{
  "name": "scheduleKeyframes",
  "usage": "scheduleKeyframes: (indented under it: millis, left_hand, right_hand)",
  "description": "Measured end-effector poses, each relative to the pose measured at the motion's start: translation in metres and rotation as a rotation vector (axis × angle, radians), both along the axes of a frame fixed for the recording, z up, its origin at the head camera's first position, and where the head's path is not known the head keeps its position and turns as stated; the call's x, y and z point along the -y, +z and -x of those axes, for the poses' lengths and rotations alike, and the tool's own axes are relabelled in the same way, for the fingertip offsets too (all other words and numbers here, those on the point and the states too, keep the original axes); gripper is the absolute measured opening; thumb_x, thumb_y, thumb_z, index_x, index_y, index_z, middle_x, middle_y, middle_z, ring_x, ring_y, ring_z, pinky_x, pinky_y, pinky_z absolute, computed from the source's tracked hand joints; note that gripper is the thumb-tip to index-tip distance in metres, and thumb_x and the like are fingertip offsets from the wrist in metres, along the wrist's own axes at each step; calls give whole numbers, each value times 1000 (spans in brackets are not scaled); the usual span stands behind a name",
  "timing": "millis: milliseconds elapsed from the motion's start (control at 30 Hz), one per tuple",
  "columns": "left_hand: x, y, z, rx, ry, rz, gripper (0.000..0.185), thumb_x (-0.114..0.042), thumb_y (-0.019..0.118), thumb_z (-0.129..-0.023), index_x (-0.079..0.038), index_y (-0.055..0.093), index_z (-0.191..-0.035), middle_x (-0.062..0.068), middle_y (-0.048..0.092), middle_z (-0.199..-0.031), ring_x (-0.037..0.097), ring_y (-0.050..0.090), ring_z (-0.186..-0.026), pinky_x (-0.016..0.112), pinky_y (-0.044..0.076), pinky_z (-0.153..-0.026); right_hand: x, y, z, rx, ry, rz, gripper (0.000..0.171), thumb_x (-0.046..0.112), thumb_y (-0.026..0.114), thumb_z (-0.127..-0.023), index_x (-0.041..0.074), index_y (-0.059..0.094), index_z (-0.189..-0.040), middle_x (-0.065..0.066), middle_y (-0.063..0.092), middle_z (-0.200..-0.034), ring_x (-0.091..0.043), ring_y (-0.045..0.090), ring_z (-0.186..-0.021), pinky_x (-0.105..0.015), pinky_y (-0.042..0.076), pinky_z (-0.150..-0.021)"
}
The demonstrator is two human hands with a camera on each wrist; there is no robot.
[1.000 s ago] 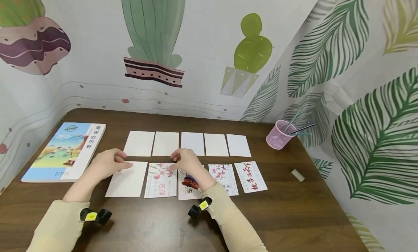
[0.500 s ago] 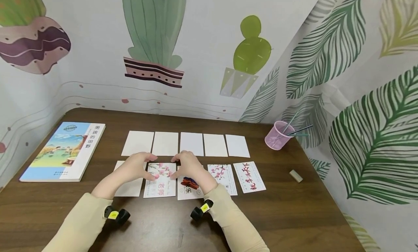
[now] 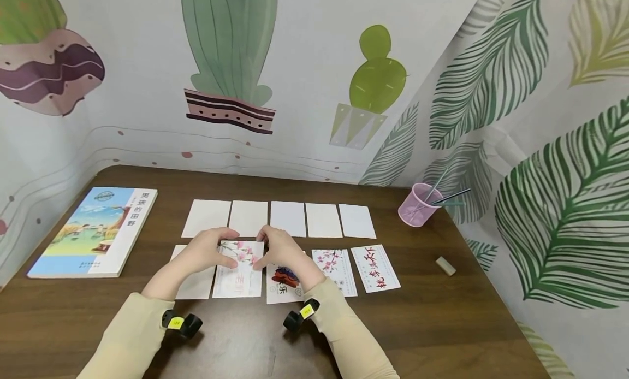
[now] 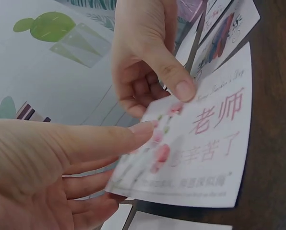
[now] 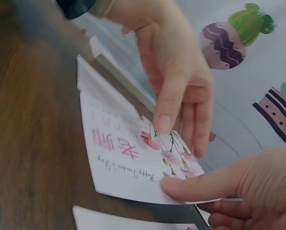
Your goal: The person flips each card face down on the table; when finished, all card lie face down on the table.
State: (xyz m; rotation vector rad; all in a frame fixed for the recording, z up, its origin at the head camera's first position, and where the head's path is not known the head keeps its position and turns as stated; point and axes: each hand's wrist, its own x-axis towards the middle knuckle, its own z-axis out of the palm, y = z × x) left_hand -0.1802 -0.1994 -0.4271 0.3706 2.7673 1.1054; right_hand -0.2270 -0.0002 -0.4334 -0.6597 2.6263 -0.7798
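Note:
A white card with pink blossoms and red characters [image 3: 239, 270] [image 4: 200, 148] [image 5: 133, 158] is second from the left in the near row. Its far end is lifted off the table while the near end lies lower. My left hand [image 3: 203, 252] [image 4: 61, 163] pinches its far left corner between thumb and fingers. My right hand [image 3: 280, 249] [image 5: 239, 187] pinches its far right corner the same way. A blank white card [image 3: 194, 283] lies partly under my left hand. A card with a dark red picture [image 3: 285, 285] lies under my right wrist.
Several blank white cards [image 3: 275, 219] form the far row. A blossom card [image 3: 335, 268] and a red-lettered card [image 3: 375, 267] lie to the right. A picture book [image 3: 93, 231] rests at the left, a pink mesh cup with pens [image 3: 417, 204] and an eraser [image 3: 445, 266] at the right.
My left hand moved right from the blank card to the blossom card. Both hands took hold of its far corners and raised that end off the table.

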Motion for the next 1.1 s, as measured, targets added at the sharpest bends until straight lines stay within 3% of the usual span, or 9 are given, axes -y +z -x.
scheduleKeyframes:
  millis: [100, 267, 400, 500, 667, 833, 1000, 1100]
  left_hand:
    - [2, 0, 1, 33, 24, -20, 70, -15, 86, -72, 10, 54, -129, 28, 62, -122, 36, 62, -103, 48, 53, -85]
    - [7, -1, 2, 98, 63, -44, 83, -17, 84, -75, 12, 39, -138, 29, 63, -116, 34, 65, -98, 45, 55, -80]
    - [12, -1, 3, 122, 97, -76, 85, -19, 83, -77, 16, 35, -139, 29, 63, -115, 32, 66, -96, 44, 55, -80]
    - [15, -2, 4, 154, 108, -137, 74, -17, 80, -81, 17, 40, -133, 27, 65, -112, 29, 66, -96, 42, 55, -80]
    - [19, -3, 4, 204, 108, -209, 52, -12, 72, -88, 16, 49, -125, 23, 67, -105, 21, 64, -91, 36, 57, -79]
    - [19, 2, 4, 206, 97, -234, 45, -9, 68, -90, 17, 51, -122, 21, 66, -101, 16, 62, -87, 33, 59, -77]
    - [21, 9, 4, 184, 107, -233, 45, -8, 67, -91, 18, 49, -123, 21, 66, -100, 17, 61, -87, 31, 58, -76]
    - [23, 11, 4, 163, 127, -204, 47, -10, 67, -91, 18, 49, -125, 24, 66, -103, 21, 62, -90, 32, 56, -77]
  right_hand:
    - [-3, -1, 2, 80, -34, 157, 53, 11, 89, -69, 9, 57, -110, -2, 58, -89, -11, 53, -76, -21, 45, -62]
    - [-8, -1, 5, 295, -107, 421, 51, -2, 81, -74, 4, 57, -119, -4, 63, -89, -12, 61, -76, -22, 50, -65]
    - [-10, -1, 9, 460, -135, 543, 46, -5, 73, -80, -1, 57, -123, -5, 62, -91, -13, 60, -78, -25, 55, -69]
    - [-11, -2, 12, 538, -142, 612, 43, -6, 68, -84, -6, 56, -125, -4, 60, -92, -13, 60, -79, -26, 57, -74]
    - [-11, -4, 15, 604, -147, 695, 39, -6, 64, -88, -9, 55, -125, -2, 61, -91, -12, 62, -81, -27, 57, -79]
    - [-11, -6, 13, 606, -164, 721, 41, -3, 64, -89, -7, 55, -129, -2, 61, -94, -11, 62, -83, -28, 56, -82]
    - [-9, -8, 10, 643, -150, 743, 43, -3, 61, -91, -7, 53, -132, -19, 67, -113, -11, 65, -86, -33, 56, -89]
    - [-6, -9, 7, 662, -132, 751, 40, -3, 59, -92, -8, 54, -131, -24, 65, -121, -11, 66, -85, -33, 57, -87]
